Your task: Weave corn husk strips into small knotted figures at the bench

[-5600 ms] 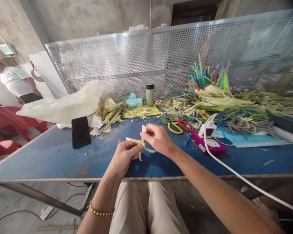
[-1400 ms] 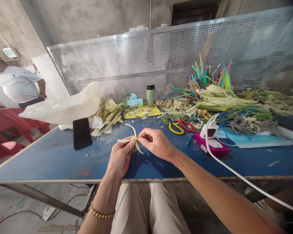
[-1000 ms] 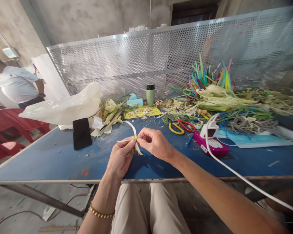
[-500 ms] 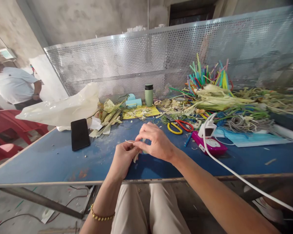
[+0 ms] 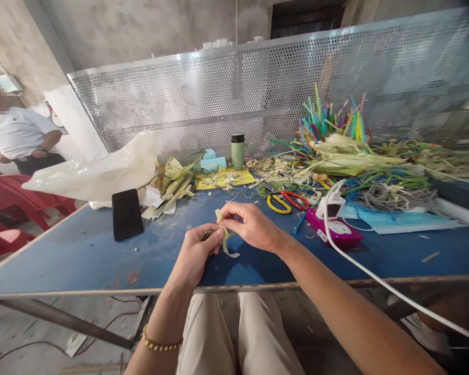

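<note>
Close to the table's front edge, my left hand [image 5: 197,251] is closed with thumb and fingers pressed on a pale green corn husk strip [image 5: 227,249]. One end of the strip curls down beside the fingertips, and a short flat end stands up above them. My right hand [image 5: 252,226] pinches the same husk from the right, its fingertips against those of my left hand. Some darker, thin material shows inside the left fist, mostly hidden by the fingers. Red-and-yellow-handled scissors [image 5: 280,203] lie beyond my right hand.
A black phone [image 5: 127,214] lies left, near husks [image 5: 175,190] and a plastic bag [image 5: 97,172]. A green tumbler [image 5: 237,153] stands at the back. Right are piled husks [image 5: 344,156], pipe cleaners [image 5: 336,122], a magenta box [image 5: 338,232] and a white cable [image 5: 359,260]. A person [image 5: 21,133] stands far left.
The husk now shows between my fingertips, with one end up and one curling down. My right hand has turned and lowered slightly. The person at left has shifted their arms.
</note>
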`<state>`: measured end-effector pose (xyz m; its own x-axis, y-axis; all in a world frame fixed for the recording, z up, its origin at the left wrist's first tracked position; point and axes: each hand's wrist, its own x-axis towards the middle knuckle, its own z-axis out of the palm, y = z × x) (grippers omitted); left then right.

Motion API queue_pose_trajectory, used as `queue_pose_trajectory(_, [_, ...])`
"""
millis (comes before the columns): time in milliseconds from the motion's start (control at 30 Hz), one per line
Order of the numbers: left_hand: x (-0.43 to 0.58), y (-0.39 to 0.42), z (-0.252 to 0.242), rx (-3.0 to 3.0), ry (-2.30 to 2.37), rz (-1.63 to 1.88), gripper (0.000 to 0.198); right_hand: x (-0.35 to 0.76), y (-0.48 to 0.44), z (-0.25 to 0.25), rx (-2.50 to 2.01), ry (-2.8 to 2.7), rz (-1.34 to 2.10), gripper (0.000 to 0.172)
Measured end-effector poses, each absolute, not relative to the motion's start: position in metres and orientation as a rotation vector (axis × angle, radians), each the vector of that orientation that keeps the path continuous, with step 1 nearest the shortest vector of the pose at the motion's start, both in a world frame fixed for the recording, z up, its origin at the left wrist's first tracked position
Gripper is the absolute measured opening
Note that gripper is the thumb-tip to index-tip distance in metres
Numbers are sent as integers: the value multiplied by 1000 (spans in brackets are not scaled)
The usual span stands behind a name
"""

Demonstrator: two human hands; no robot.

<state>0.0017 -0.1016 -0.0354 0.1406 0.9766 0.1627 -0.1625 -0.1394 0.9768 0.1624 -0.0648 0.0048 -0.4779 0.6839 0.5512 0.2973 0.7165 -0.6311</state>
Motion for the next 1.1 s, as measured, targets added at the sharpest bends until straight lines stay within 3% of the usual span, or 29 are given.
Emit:
queue_pose_trajectory(400, [-1, -107, -30, 1154, 695, 1150, 23, 157, -71, 7, -759, -1887, 743, 8])
queue_pose_trajectory(900, [-1, -104, -29, 1031, 733, 1280, 23, 163, -66, 3, -892, -2047, 561, 19])
queue_pose_trajectory(1100, [-2, -103, -29, 1029, 758, 1262, 23, 166, -67, 5, -883, -2155, 468, 12])
